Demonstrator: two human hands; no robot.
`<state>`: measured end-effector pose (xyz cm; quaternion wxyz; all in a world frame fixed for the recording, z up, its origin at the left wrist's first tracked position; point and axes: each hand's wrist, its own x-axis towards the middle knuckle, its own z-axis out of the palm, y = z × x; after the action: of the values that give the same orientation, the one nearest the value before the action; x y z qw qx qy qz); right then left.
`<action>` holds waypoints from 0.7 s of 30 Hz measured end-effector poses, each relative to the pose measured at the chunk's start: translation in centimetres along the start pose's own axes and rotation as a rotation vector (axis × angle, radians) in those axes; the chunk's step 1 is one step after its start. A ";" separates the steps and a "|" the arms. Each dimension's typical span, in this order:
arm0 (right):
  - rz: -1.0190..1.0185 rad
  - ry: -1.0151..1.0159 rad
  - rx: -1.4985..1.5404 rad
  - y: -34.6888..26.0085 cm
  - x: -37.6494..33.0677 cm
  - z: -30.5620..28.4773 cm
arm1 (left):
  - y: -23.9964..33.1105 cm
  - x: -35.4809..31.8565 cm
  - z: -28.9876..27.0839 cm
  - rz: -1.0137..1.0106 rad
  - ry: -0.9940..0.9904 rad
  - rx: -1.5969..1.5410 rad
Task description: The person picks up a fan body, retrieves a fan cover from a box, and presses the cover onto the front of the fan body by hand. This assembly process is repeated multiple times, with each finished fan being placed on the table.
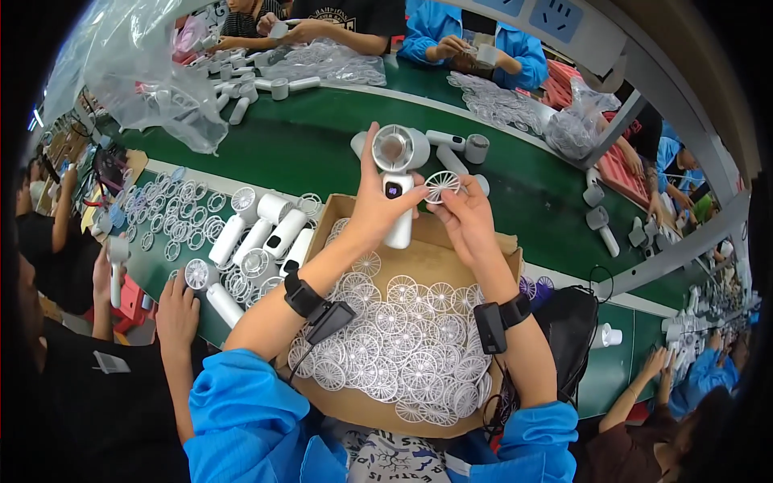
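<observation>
head view: left hand (380, 203) grips the fan (400, 150), right hand (469, 219) pinches a grille (442, 187); best hold its rim lightly, fan steady.

The person wore a bright blue cloth jacket (241, 394) and black wrist straps (302, 298).
Its loose sleeves (535, 431) bunched near the elbows; a pale shirt with dark print (390, 459) showed between. The straps carried rectangular black boxes (489, 328), a thin dark cable (299, 362) hanging by the left one. The left hand (385, 201) and right hand (469, 221) were bare.
</observation>
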<state>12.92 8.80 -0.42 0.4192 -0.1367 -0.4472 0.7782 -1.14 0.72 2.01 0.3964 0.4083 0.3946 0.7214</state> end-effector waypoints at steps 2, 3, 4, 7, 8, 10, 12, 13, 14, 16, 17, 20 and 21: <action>0.003 -0.018 0.020 0.1 -0.1 -0.1 | -0.1 -0.1 -0.1 0.089 -0.043 0.093; -0.010 -0.017 0.002 -0.1 -0.2 0.1 | 0.0 -0.2 -0.2 0.136 -0.060 0.142; -0.023 -0.016 -0.016 -0.3 -0.4 0.3 | 0.2 -0.4 -0.2 0.135 -0.057 0.145; -0.103 -0.041 -0.151 -0.3 -0.5 0.3 | 0.4 -0.5 0.2 0.165 -0.054 0.178; -0.174 -0.064 -0.269 -0.3 -0.6 0.3 | 0.2 -0.5 0.2 0.165 -0.050 0.179; -0.242 -0.087 -0.383 -0.4 -0.8 0.8 | -0.3 -0.5 0.0 0.223 -0.037 0.194; -0.466 -0.002 -0.708 -0.9 -1.2 1.7 | -0.4 -0.5 0.0 0.250 -0.027 0.206; -0.578 0.043 -0.869 -1.1 -1.3 2.0 | -0.3 -0.6 0.0 0.237 -0.020 0.174; -0.575 0.041 -0.865 -1.0 -1.5 2.2 | -0.2 -0.7 0.1 0.223 -0.013 0.143; -0.842 -0.004 -1.171 -1.0 -1.6 2.4 | -0.2 -0.5 0.2 0.214 -0.007 0.113; -0.977 -0.028 -1.323 -1.0 -1.6 2.5 | -0.5 -0.2 0.1 0.278 0.017 0.151; -0.951 -0.034 -1.389 -1.2 -1.6 2.5 | -1.0 -0.2 0.0 0.401 0.062 0.223; -0.937 -0.036 -1.425 -1.2 -1.6 2.4 | -0.8 -0.4 0.2 0.316 0.062 0.173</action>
<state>13.10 6.43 1.65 0.5047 -0.1565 -0.8469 0.0592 -0.61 0.76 1.23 0.2293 0.4751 0.3982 0.7504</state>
